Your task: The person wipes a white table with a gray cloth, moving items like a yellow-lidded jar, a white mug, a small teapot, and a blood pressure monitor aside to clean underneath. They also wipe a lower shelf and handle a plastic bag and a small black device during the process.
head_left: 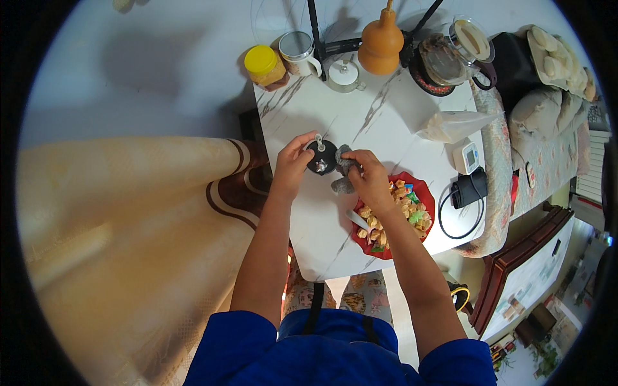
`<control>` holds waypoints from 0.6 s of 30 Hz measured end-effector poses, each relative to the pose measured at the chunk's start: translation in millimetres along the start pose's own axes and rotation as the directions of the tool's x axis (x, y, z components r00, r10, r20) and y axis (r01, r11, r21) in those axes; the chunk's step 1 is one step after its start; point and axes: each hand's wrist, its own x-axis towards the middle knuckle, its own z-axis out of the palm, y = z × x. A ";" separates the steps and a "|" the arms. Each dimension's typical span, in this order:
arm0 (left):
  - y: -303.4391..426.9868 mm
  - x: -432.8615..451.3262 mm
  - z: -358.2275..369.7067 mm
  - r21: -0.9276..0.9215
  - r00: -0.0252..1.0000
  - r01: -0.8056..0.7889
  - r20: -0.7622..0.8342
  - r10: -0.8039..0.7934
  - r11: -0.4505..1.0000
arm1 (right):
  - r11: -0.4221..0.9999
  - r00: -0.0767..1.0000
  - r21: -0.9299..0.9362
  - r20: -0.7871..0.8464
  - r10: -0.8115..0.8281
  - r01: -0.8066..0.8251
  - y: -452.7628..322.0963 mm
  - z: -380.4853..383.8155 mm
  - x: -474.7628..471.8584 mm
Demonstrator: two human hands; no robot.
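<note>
My left hand [292, 161] holds a small round black object [322, 158] by its left rim, above the white marbled table [309, 231]. A pale, narrow fitting and a shiny metal part show on the black object's face. My right hand [367, 176] pinches a grey cloth [343, 166], which hangs at the right side of the black object; whether they touch is hard to tell. Below my right forearm, a red scalloped dish [357, 243] holds wrapped sweets [417, 212] and a light-coloured handle-like piece.
Along the wall stand a yellow-lidded jar [265, 67], a mug [299, 55], a lidded glass pot [344, 77], an orange gourd [381, 43] and a glass coffee pot [442, 60]. On the right are a plastic bag [446, 128], a blood pressure monitor [466, 158] and its cuff [469, 189]. Curtain [135, 193] hangs left.
</note>
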 end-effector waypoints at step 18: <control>4.6 0.9 5.0 0.276 0.978 -0.209 0.053 0.202 0.938 | 0.991 0.994 -0.112 -0.094 0.056 -0.067 -9.3 3.0 3.0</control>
